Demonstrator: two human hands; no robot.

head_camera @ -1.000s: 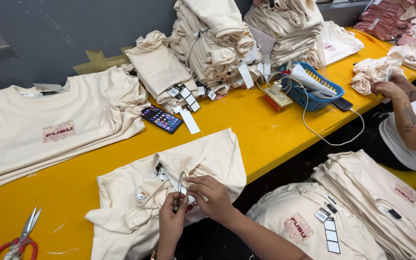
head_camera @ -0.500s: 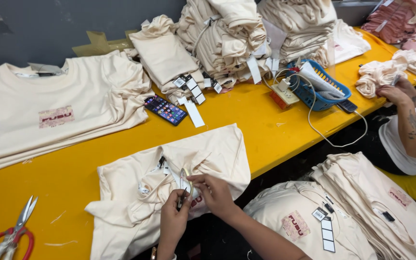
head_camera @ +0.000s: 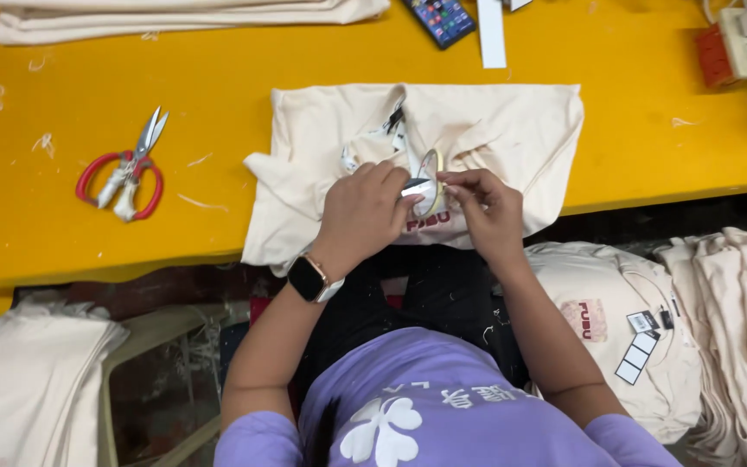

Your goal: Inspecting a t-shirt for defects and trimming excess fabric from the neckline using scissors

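Note:
A folded cream T-shirt (head_camera: 494, 130) lies on the yellow table (head_camera: 218, 78), its near edge hanging over the table front. My left hand (head_camera: 363, 207) and my right hand (head_camera: 488, 207) meet over the shirt's collar area and pinch a small hang tag (head_camera: 420, 186) between the fingertips. A thin loop of cord (head_camera: 430, 169) runs from the tag up to the neckline. A watch (head_camera: 306, 278) sits on my left wrist.
Red-handled scissors (head_camera: 127, 169) lie on the table to the left. A dark calculator (head_camera: 443, 17) and a white strip sit at the far edge, a power strip (head_camera: 737, 52) at the far right. Cream shirt stacks sit at lower right (head_camera: 633, 329), lower left (head_camera: 19, 380) and top left (head_camera: 175, 17).
The view has tipped down and drawn closer to the shirt, so the far piles and the other person are out of frame. Both hands stay together on the tag.

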